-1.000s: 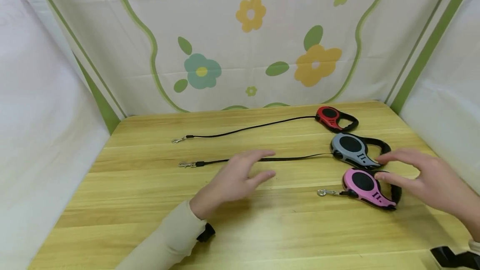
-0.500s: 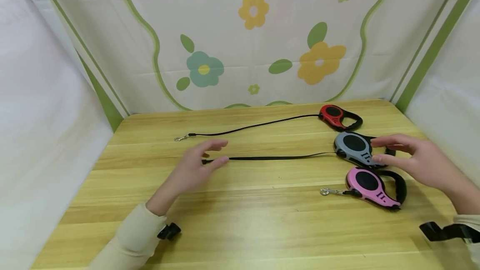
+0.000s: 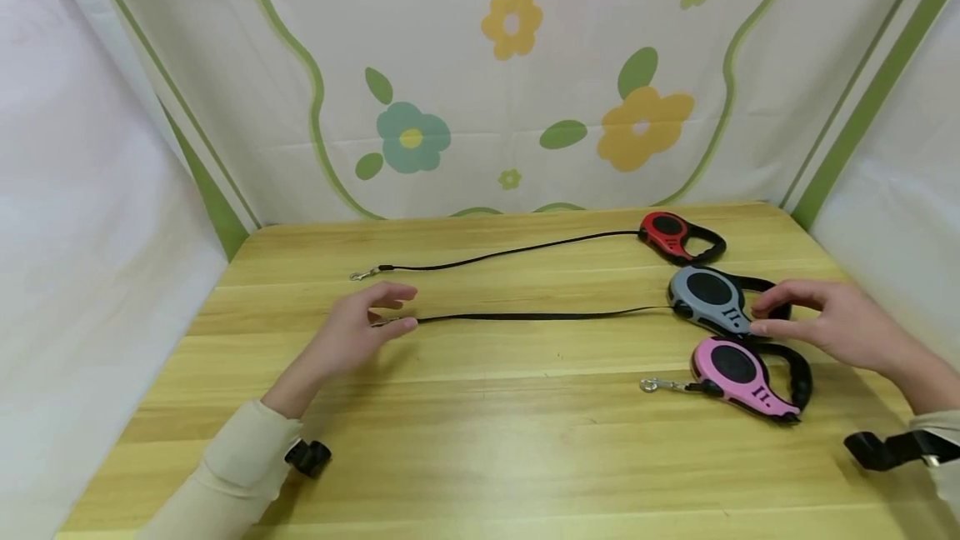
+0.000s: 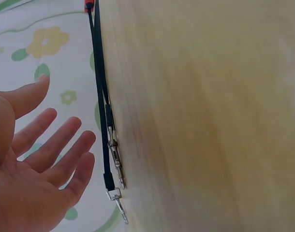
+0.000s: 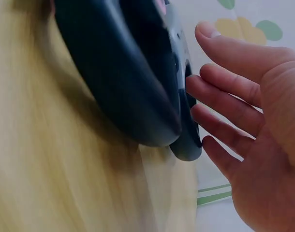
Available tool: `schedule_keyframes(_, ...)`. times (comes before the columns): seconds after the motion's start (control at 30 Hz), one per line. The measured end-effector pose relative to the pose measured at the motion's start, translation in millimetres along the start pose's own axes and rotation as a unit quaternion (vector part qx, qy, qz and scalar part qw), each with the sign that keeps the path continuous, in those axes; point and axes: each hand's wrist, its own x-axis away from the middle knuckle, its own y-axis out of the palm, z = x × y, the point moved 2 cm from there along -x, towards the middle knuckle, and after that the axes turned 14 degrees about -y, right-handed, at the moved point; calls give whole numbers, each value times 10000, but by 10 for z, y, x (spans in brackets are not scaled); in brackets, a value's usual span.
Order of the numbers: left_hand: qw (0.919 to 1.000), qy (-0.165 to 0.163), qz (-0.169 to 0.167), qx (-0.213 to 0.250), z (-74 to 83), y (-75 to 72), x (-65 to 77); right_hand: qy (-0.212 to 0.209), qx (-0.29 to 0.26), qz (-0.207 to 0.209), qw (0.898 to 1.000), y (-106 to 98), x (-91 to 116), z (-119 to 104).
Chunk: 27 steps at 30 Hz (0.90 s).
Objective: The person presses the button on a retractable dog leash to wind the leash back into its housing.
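Note:
Three retractable dog leashes lie on the wooden table at the right: red [image 3: 666,227], grey [image 3: 703,288] and pink [image 3: 731,363]. My left hand [image 3: 348,332] hovers by the clip end of the grey leash's black cord [image 3: 540,317], partly covering its clip. In the left wrist view that hand [image 4: 46,169] has loosely spread fingers, apart from two metal clips [image 4: 115,157]. My right hand [image 3: 855,323] is over the grey leash's handle, thumb and fingers parted. The right wrist view shows this hand [image 5: 254,116] with nothing gripped, beside the grey handle [image 5: 187,142]; the pink leash's black handle [image 5: 123,77] is nearer the camera.
The red leash's cord [image 3: 510,252] stretches left to its clip [image 3: 365,274] near the back edge. A short metal clip [image 3: 662,386] sticks out of the pink leash. White fabric [image 3: 480,90] with printed flowers stands behind the table [image 3: 480,448], with more fabric at both sides.
My left hand has moved left along the grey leash's cord to its clip end. The right hand has shifted from between the pink and grey handles to the grey one. The leashes lie unmoved.

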Motion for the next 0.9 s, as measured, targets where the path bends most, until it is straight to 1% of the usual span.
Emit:
schedule_keyframes(0.1,9999,-155,-25,-63,-31,-16,-15,36,182,-96,9998,3,-5,14)
schedule_keyframes(0.27,9992,-253,-41,-317,-36,-18,-23,99,250,-236,9994,37,-18,28)
schedule_keyframes(0.43,9980,-321,-74,-531,-25,23,-56,-26,235,-286,9993,78,-21,59)
schedule_keyframes(0.67,9957,-614,-86,-688,16,51,-111,-198,513,-333,9979,104,-41,77)
schedule_keyframes(0.83,9944,-683,-83,-806,15,49,-148,-185,584,-473,9970,114,-85,74)
schedule_keyframes(0.9,9941,-663,-60,-861,7,49,-158,-162,589,-528,9967,117,-105,75)
